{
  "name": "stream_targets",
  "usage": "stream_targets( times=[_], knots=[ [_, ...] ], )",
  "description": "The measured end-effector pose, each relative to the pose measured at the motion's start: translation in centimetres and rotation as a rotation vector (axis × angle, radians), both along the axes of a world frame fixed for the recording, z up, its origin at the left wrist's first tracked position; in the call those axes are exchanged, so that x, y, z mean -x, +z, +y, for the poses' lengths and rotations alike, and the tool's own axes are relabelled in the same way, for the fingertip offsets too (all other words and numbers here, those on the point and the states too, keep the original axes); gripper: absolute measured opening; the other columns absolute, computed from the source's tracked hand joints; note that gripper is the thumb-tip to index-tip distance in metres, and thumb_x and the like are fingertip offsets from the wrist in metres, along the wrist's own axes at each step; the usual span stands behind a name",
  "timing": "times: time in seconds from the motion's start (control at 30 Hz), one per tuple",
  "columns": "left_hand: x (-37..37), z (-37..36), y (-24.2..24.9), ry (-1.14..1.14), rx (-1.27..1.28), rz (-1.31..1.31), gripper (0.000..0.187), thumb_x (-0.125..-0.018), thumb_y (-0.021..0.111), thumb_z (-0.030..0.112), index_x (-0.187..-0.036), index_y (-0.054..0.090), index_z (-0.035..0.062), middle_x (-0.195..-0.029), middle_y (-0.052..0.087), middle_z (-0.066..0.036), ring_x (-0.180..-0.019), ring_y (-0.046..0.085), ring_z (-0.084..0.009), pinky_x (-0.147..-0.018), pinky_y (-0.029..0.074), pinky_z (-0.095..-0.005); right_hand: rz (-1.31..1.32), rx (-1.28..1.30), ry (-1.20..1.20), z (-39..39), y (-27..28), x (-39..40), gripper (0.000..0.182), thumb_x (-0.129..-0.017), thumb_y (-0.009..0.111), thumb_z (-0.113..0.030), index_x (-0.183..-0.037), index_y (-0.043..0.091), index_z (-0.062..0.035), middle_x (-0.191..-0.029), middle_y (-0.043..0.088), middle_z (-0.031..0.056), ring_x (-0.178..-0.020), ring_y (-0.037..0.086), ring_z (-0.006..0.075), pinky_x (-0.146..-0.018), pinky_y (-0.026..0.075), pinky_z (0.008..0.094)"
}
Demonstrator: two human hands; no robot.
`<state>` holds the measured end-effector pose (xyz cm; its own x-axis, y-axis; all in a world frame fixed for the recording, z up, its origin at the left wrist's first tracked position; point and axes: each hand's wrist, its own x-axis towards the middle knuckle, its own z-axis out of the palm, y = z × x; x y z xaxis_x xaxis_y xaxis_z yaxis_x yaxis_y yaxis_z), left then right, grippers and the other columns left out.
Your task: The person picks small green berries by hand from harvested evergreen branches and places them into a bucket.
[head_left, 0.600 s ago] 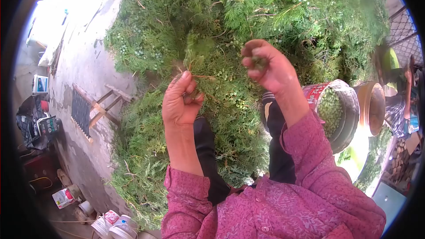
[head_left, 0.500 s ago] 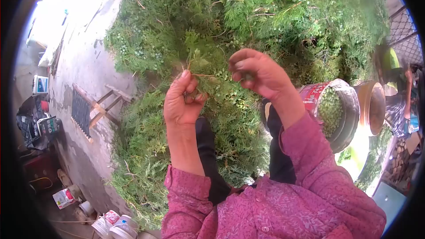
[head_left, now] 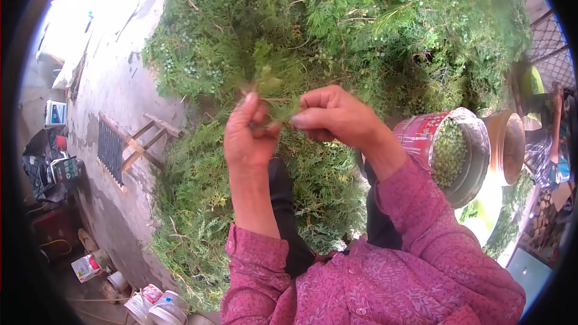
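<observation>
My left hand (head_left: 248, 129) is closed on a small green sprig (head_left: 271, 81), whose leaves stick up past my fingertips and are blurred. Just to its right, my right hand (head_left: 337, 117) has thumb and fingers pressed together at the sprig's side; what it pinches is too small to make out. Under and beyond both hands lies a big heap of green branches (head_left: 373, 36) with small pale berries. A red bucket (head_left: 415, 135) beside my right forearm holds many green berries (head_left: 448, 153).
An orange-brown bucket (head_left: 512, 147) stands right of the red one. On the left are a wooden folding stool (head_left: 138, 150), a black bag (head_left: 39, 162) and white containers (head_left: 168, 310) at the lower edge. Wire mesh (head_left: 549, 45) is at the upper right.
My right hand has moved left and down toward my left hand, and its fingers have closed. My left hand has stayed nearly in place with the sprig.
</observation>
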<state>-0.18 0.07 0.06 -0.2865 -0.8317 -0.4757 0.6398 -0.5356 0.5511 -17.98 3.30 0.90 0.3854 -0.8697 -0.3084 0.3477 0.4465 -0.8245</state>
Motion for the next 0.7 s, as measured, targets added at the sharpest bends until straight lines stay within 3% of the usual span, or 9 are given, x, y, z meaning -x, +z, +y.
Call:
stream_targets(
  times=[0.07, 0.13, 0.17, 0.2, 0.27, 0.33, 0.4, 0.5, 0.7],
  knots=[
    [-1.1, -0.8, 0.0, 0.192, -0.061, 0.012, 0.01, -0.087, 0.052, 0.015, -0.078, 0.048, 0.0119, -0.057, 0.04, 0.005, -0.042, 0.03, -0.0049, -0.045, 0.033, -0.0216, -0.05, 0.004, 0.103, 0.3, -0.2, 0.7, 0.013, -0.078, 0.061, -0.016, -0.082, 0.062, -0.0032, -0.056, 0.052, -0.0011, -0.047, 0.046, 0.004, -0.04, 0.032, 0.0178],
    [-0.4, -0.4, 1.3, 0.196, -0.091, -0.058, 0.01, -0.086, 0.053, 0.015, -0.078, 0.048, 0.0121, -0.056, 0.04, 0.006, -0.042, 0.03, -0.0053, -0.044, 0.033, -0.0221, -0.348, 0.039, -0.042, 0.1, -0.6, 1.0, 0.014, -0.079, 0.058, -0.014, -0.086, 0.06, -0.0023, -0.063, 0.057, 0.0022, -0.051, 0.051, 0.0067, -0.039, 0.035, 0.0175],
    [-0.2, -0.1, 1.6, 0.195, -0.126, -0.124, 0.01, -0.086, 0.053, 0.016, -0.078, 0.048, 0.0123, -0.056, 0.04, 0.006, -0.043, 0.031, -0.0057, -0.044, 0.033, -0.0227, -0.348, 0.04, -0.043, 0.0, -0.6, 1.2, 0.014, -0.079, 0.058, -0.014, -0.086, 0.06, -0.0023, -0.063, 0.057, 0.0022, -0.051, 0.051, 0.0067, -0.039, 0.035, 0.0175],
    [-0.4, 0.1, 1.6, 0.07, -0.089, -0.036, 0.01, -0.086, 0.052, 0.017, -0.078, 0.049, 0.0125, -0.056, 0.04, 0.006, -0.044, 0.034, -0.0073, -0.044, 0.036, -0.0249, -0.329, -0.021, -0.126, -0.2, 0.3, 1.3, 0.015, -0.079, 0.057, -0.013, -0.089, 0.059, -0.0021, -0.07, 0.059, 0.004, -0.053, 0.054, 0.0082, -0.039, 0.037, 0.017],
    [0.5, 0.3, 1.8, 0.077, -0.109, -0.069, 0.007, -0.087, 0.051, 0.017, -0.082, 0.05, 0.0114, -0.056, 0.039, 0.006, -0.045, 0.036, -0.0081, -0.045, 0.038, -0.0259, -0.316, -0.087, -0.179, -0.6, 0.2, 1.9, 0.023, -0.08, 0.058, -0.014, -0.1, 0.055, -0.0032, -0.088, 0.061, 0.0069, -0.059, 0.057, 0.0102, -0.039, 0.037, 0.0157],
    [0.6, 0.2, 1.4, 0.086, -0.122, -0.105, 0.008, -0.087, 0.049, 0.017, -0.085, 0.051, 0.0102, -0.056, 0.039, 0.006, -0.046, 0.038, -0.009, -0.046, 0.041, -0.0269, -0.228, -0.101, -0.193, -0.7, -0.9, 1.7, 0.025, -0.081, 0.06, -0.015, -0.102, 0.055, -0.0039, -0.087, 0.06, 0.0059, -0.059, 0.057, 0.0097, -0.039, 0.036, 0.0157],
    [-0.3, 0.1, -0.2, -0.137, 0.037, 0.133, 0.015, -0.086, 0.047, 0.018, -0.096, 0.052, 0.0064, -0.055, 0.039, 0.006, -0.05, 0.043, -0.0102, -0.048, 0.043, -0.029, -0.14, -0.115, -0.203, -0.9, -1.0, 1.3, 0.027, -0.081, 0.062, -0.016, -0.103, 0.054, -0.0045, -0.087, 0.06, 0.0048, -0.059, 0.056, 0.0092, -0.039, 0.036, 0.0157],
    [-0.2, 0.3, -0.7, -0.215, 0.065, 0.142, 0.024, -0.085, 0.048, 0.017, -0.104, 0.051, 0.0033, -0.055, 0.038, 0.005, -0.054, 0.047, -0.0112, -0.047, 0.043, -0.0286, -0.149, -0.085, -0.19, -0.7, -0.7, 0.6, 0.032, -0.079, 0.066, -0.016, -0.106, 0.053, -0.0054, -0.083, 0.06, 0.0018, -0.061, 0.056, 0.0076, -0.041, 0.037, 0.0157],
    [0.4, 0.5, -1.1, -0.265, 0.093, 0.1, 0.024, -0.083, 0.05, 0.017, -0.1, 0.051, 0.0006, -0.055, 0.039, 0.004, -0.057, 0.051, -0.0144, -0.047, 0.044, -0.0295, -0.2, 0.009, -0.243, -0.7, -1.0, 0.0, 0.044, -0.075, 0.069, -0.015, -0.113, 0.05, -0.0047, -0.085, 0.06, 0.0013, -0.064, 0.055, 0.006, -0.046, 0.037, 0.0166]
  ],
)
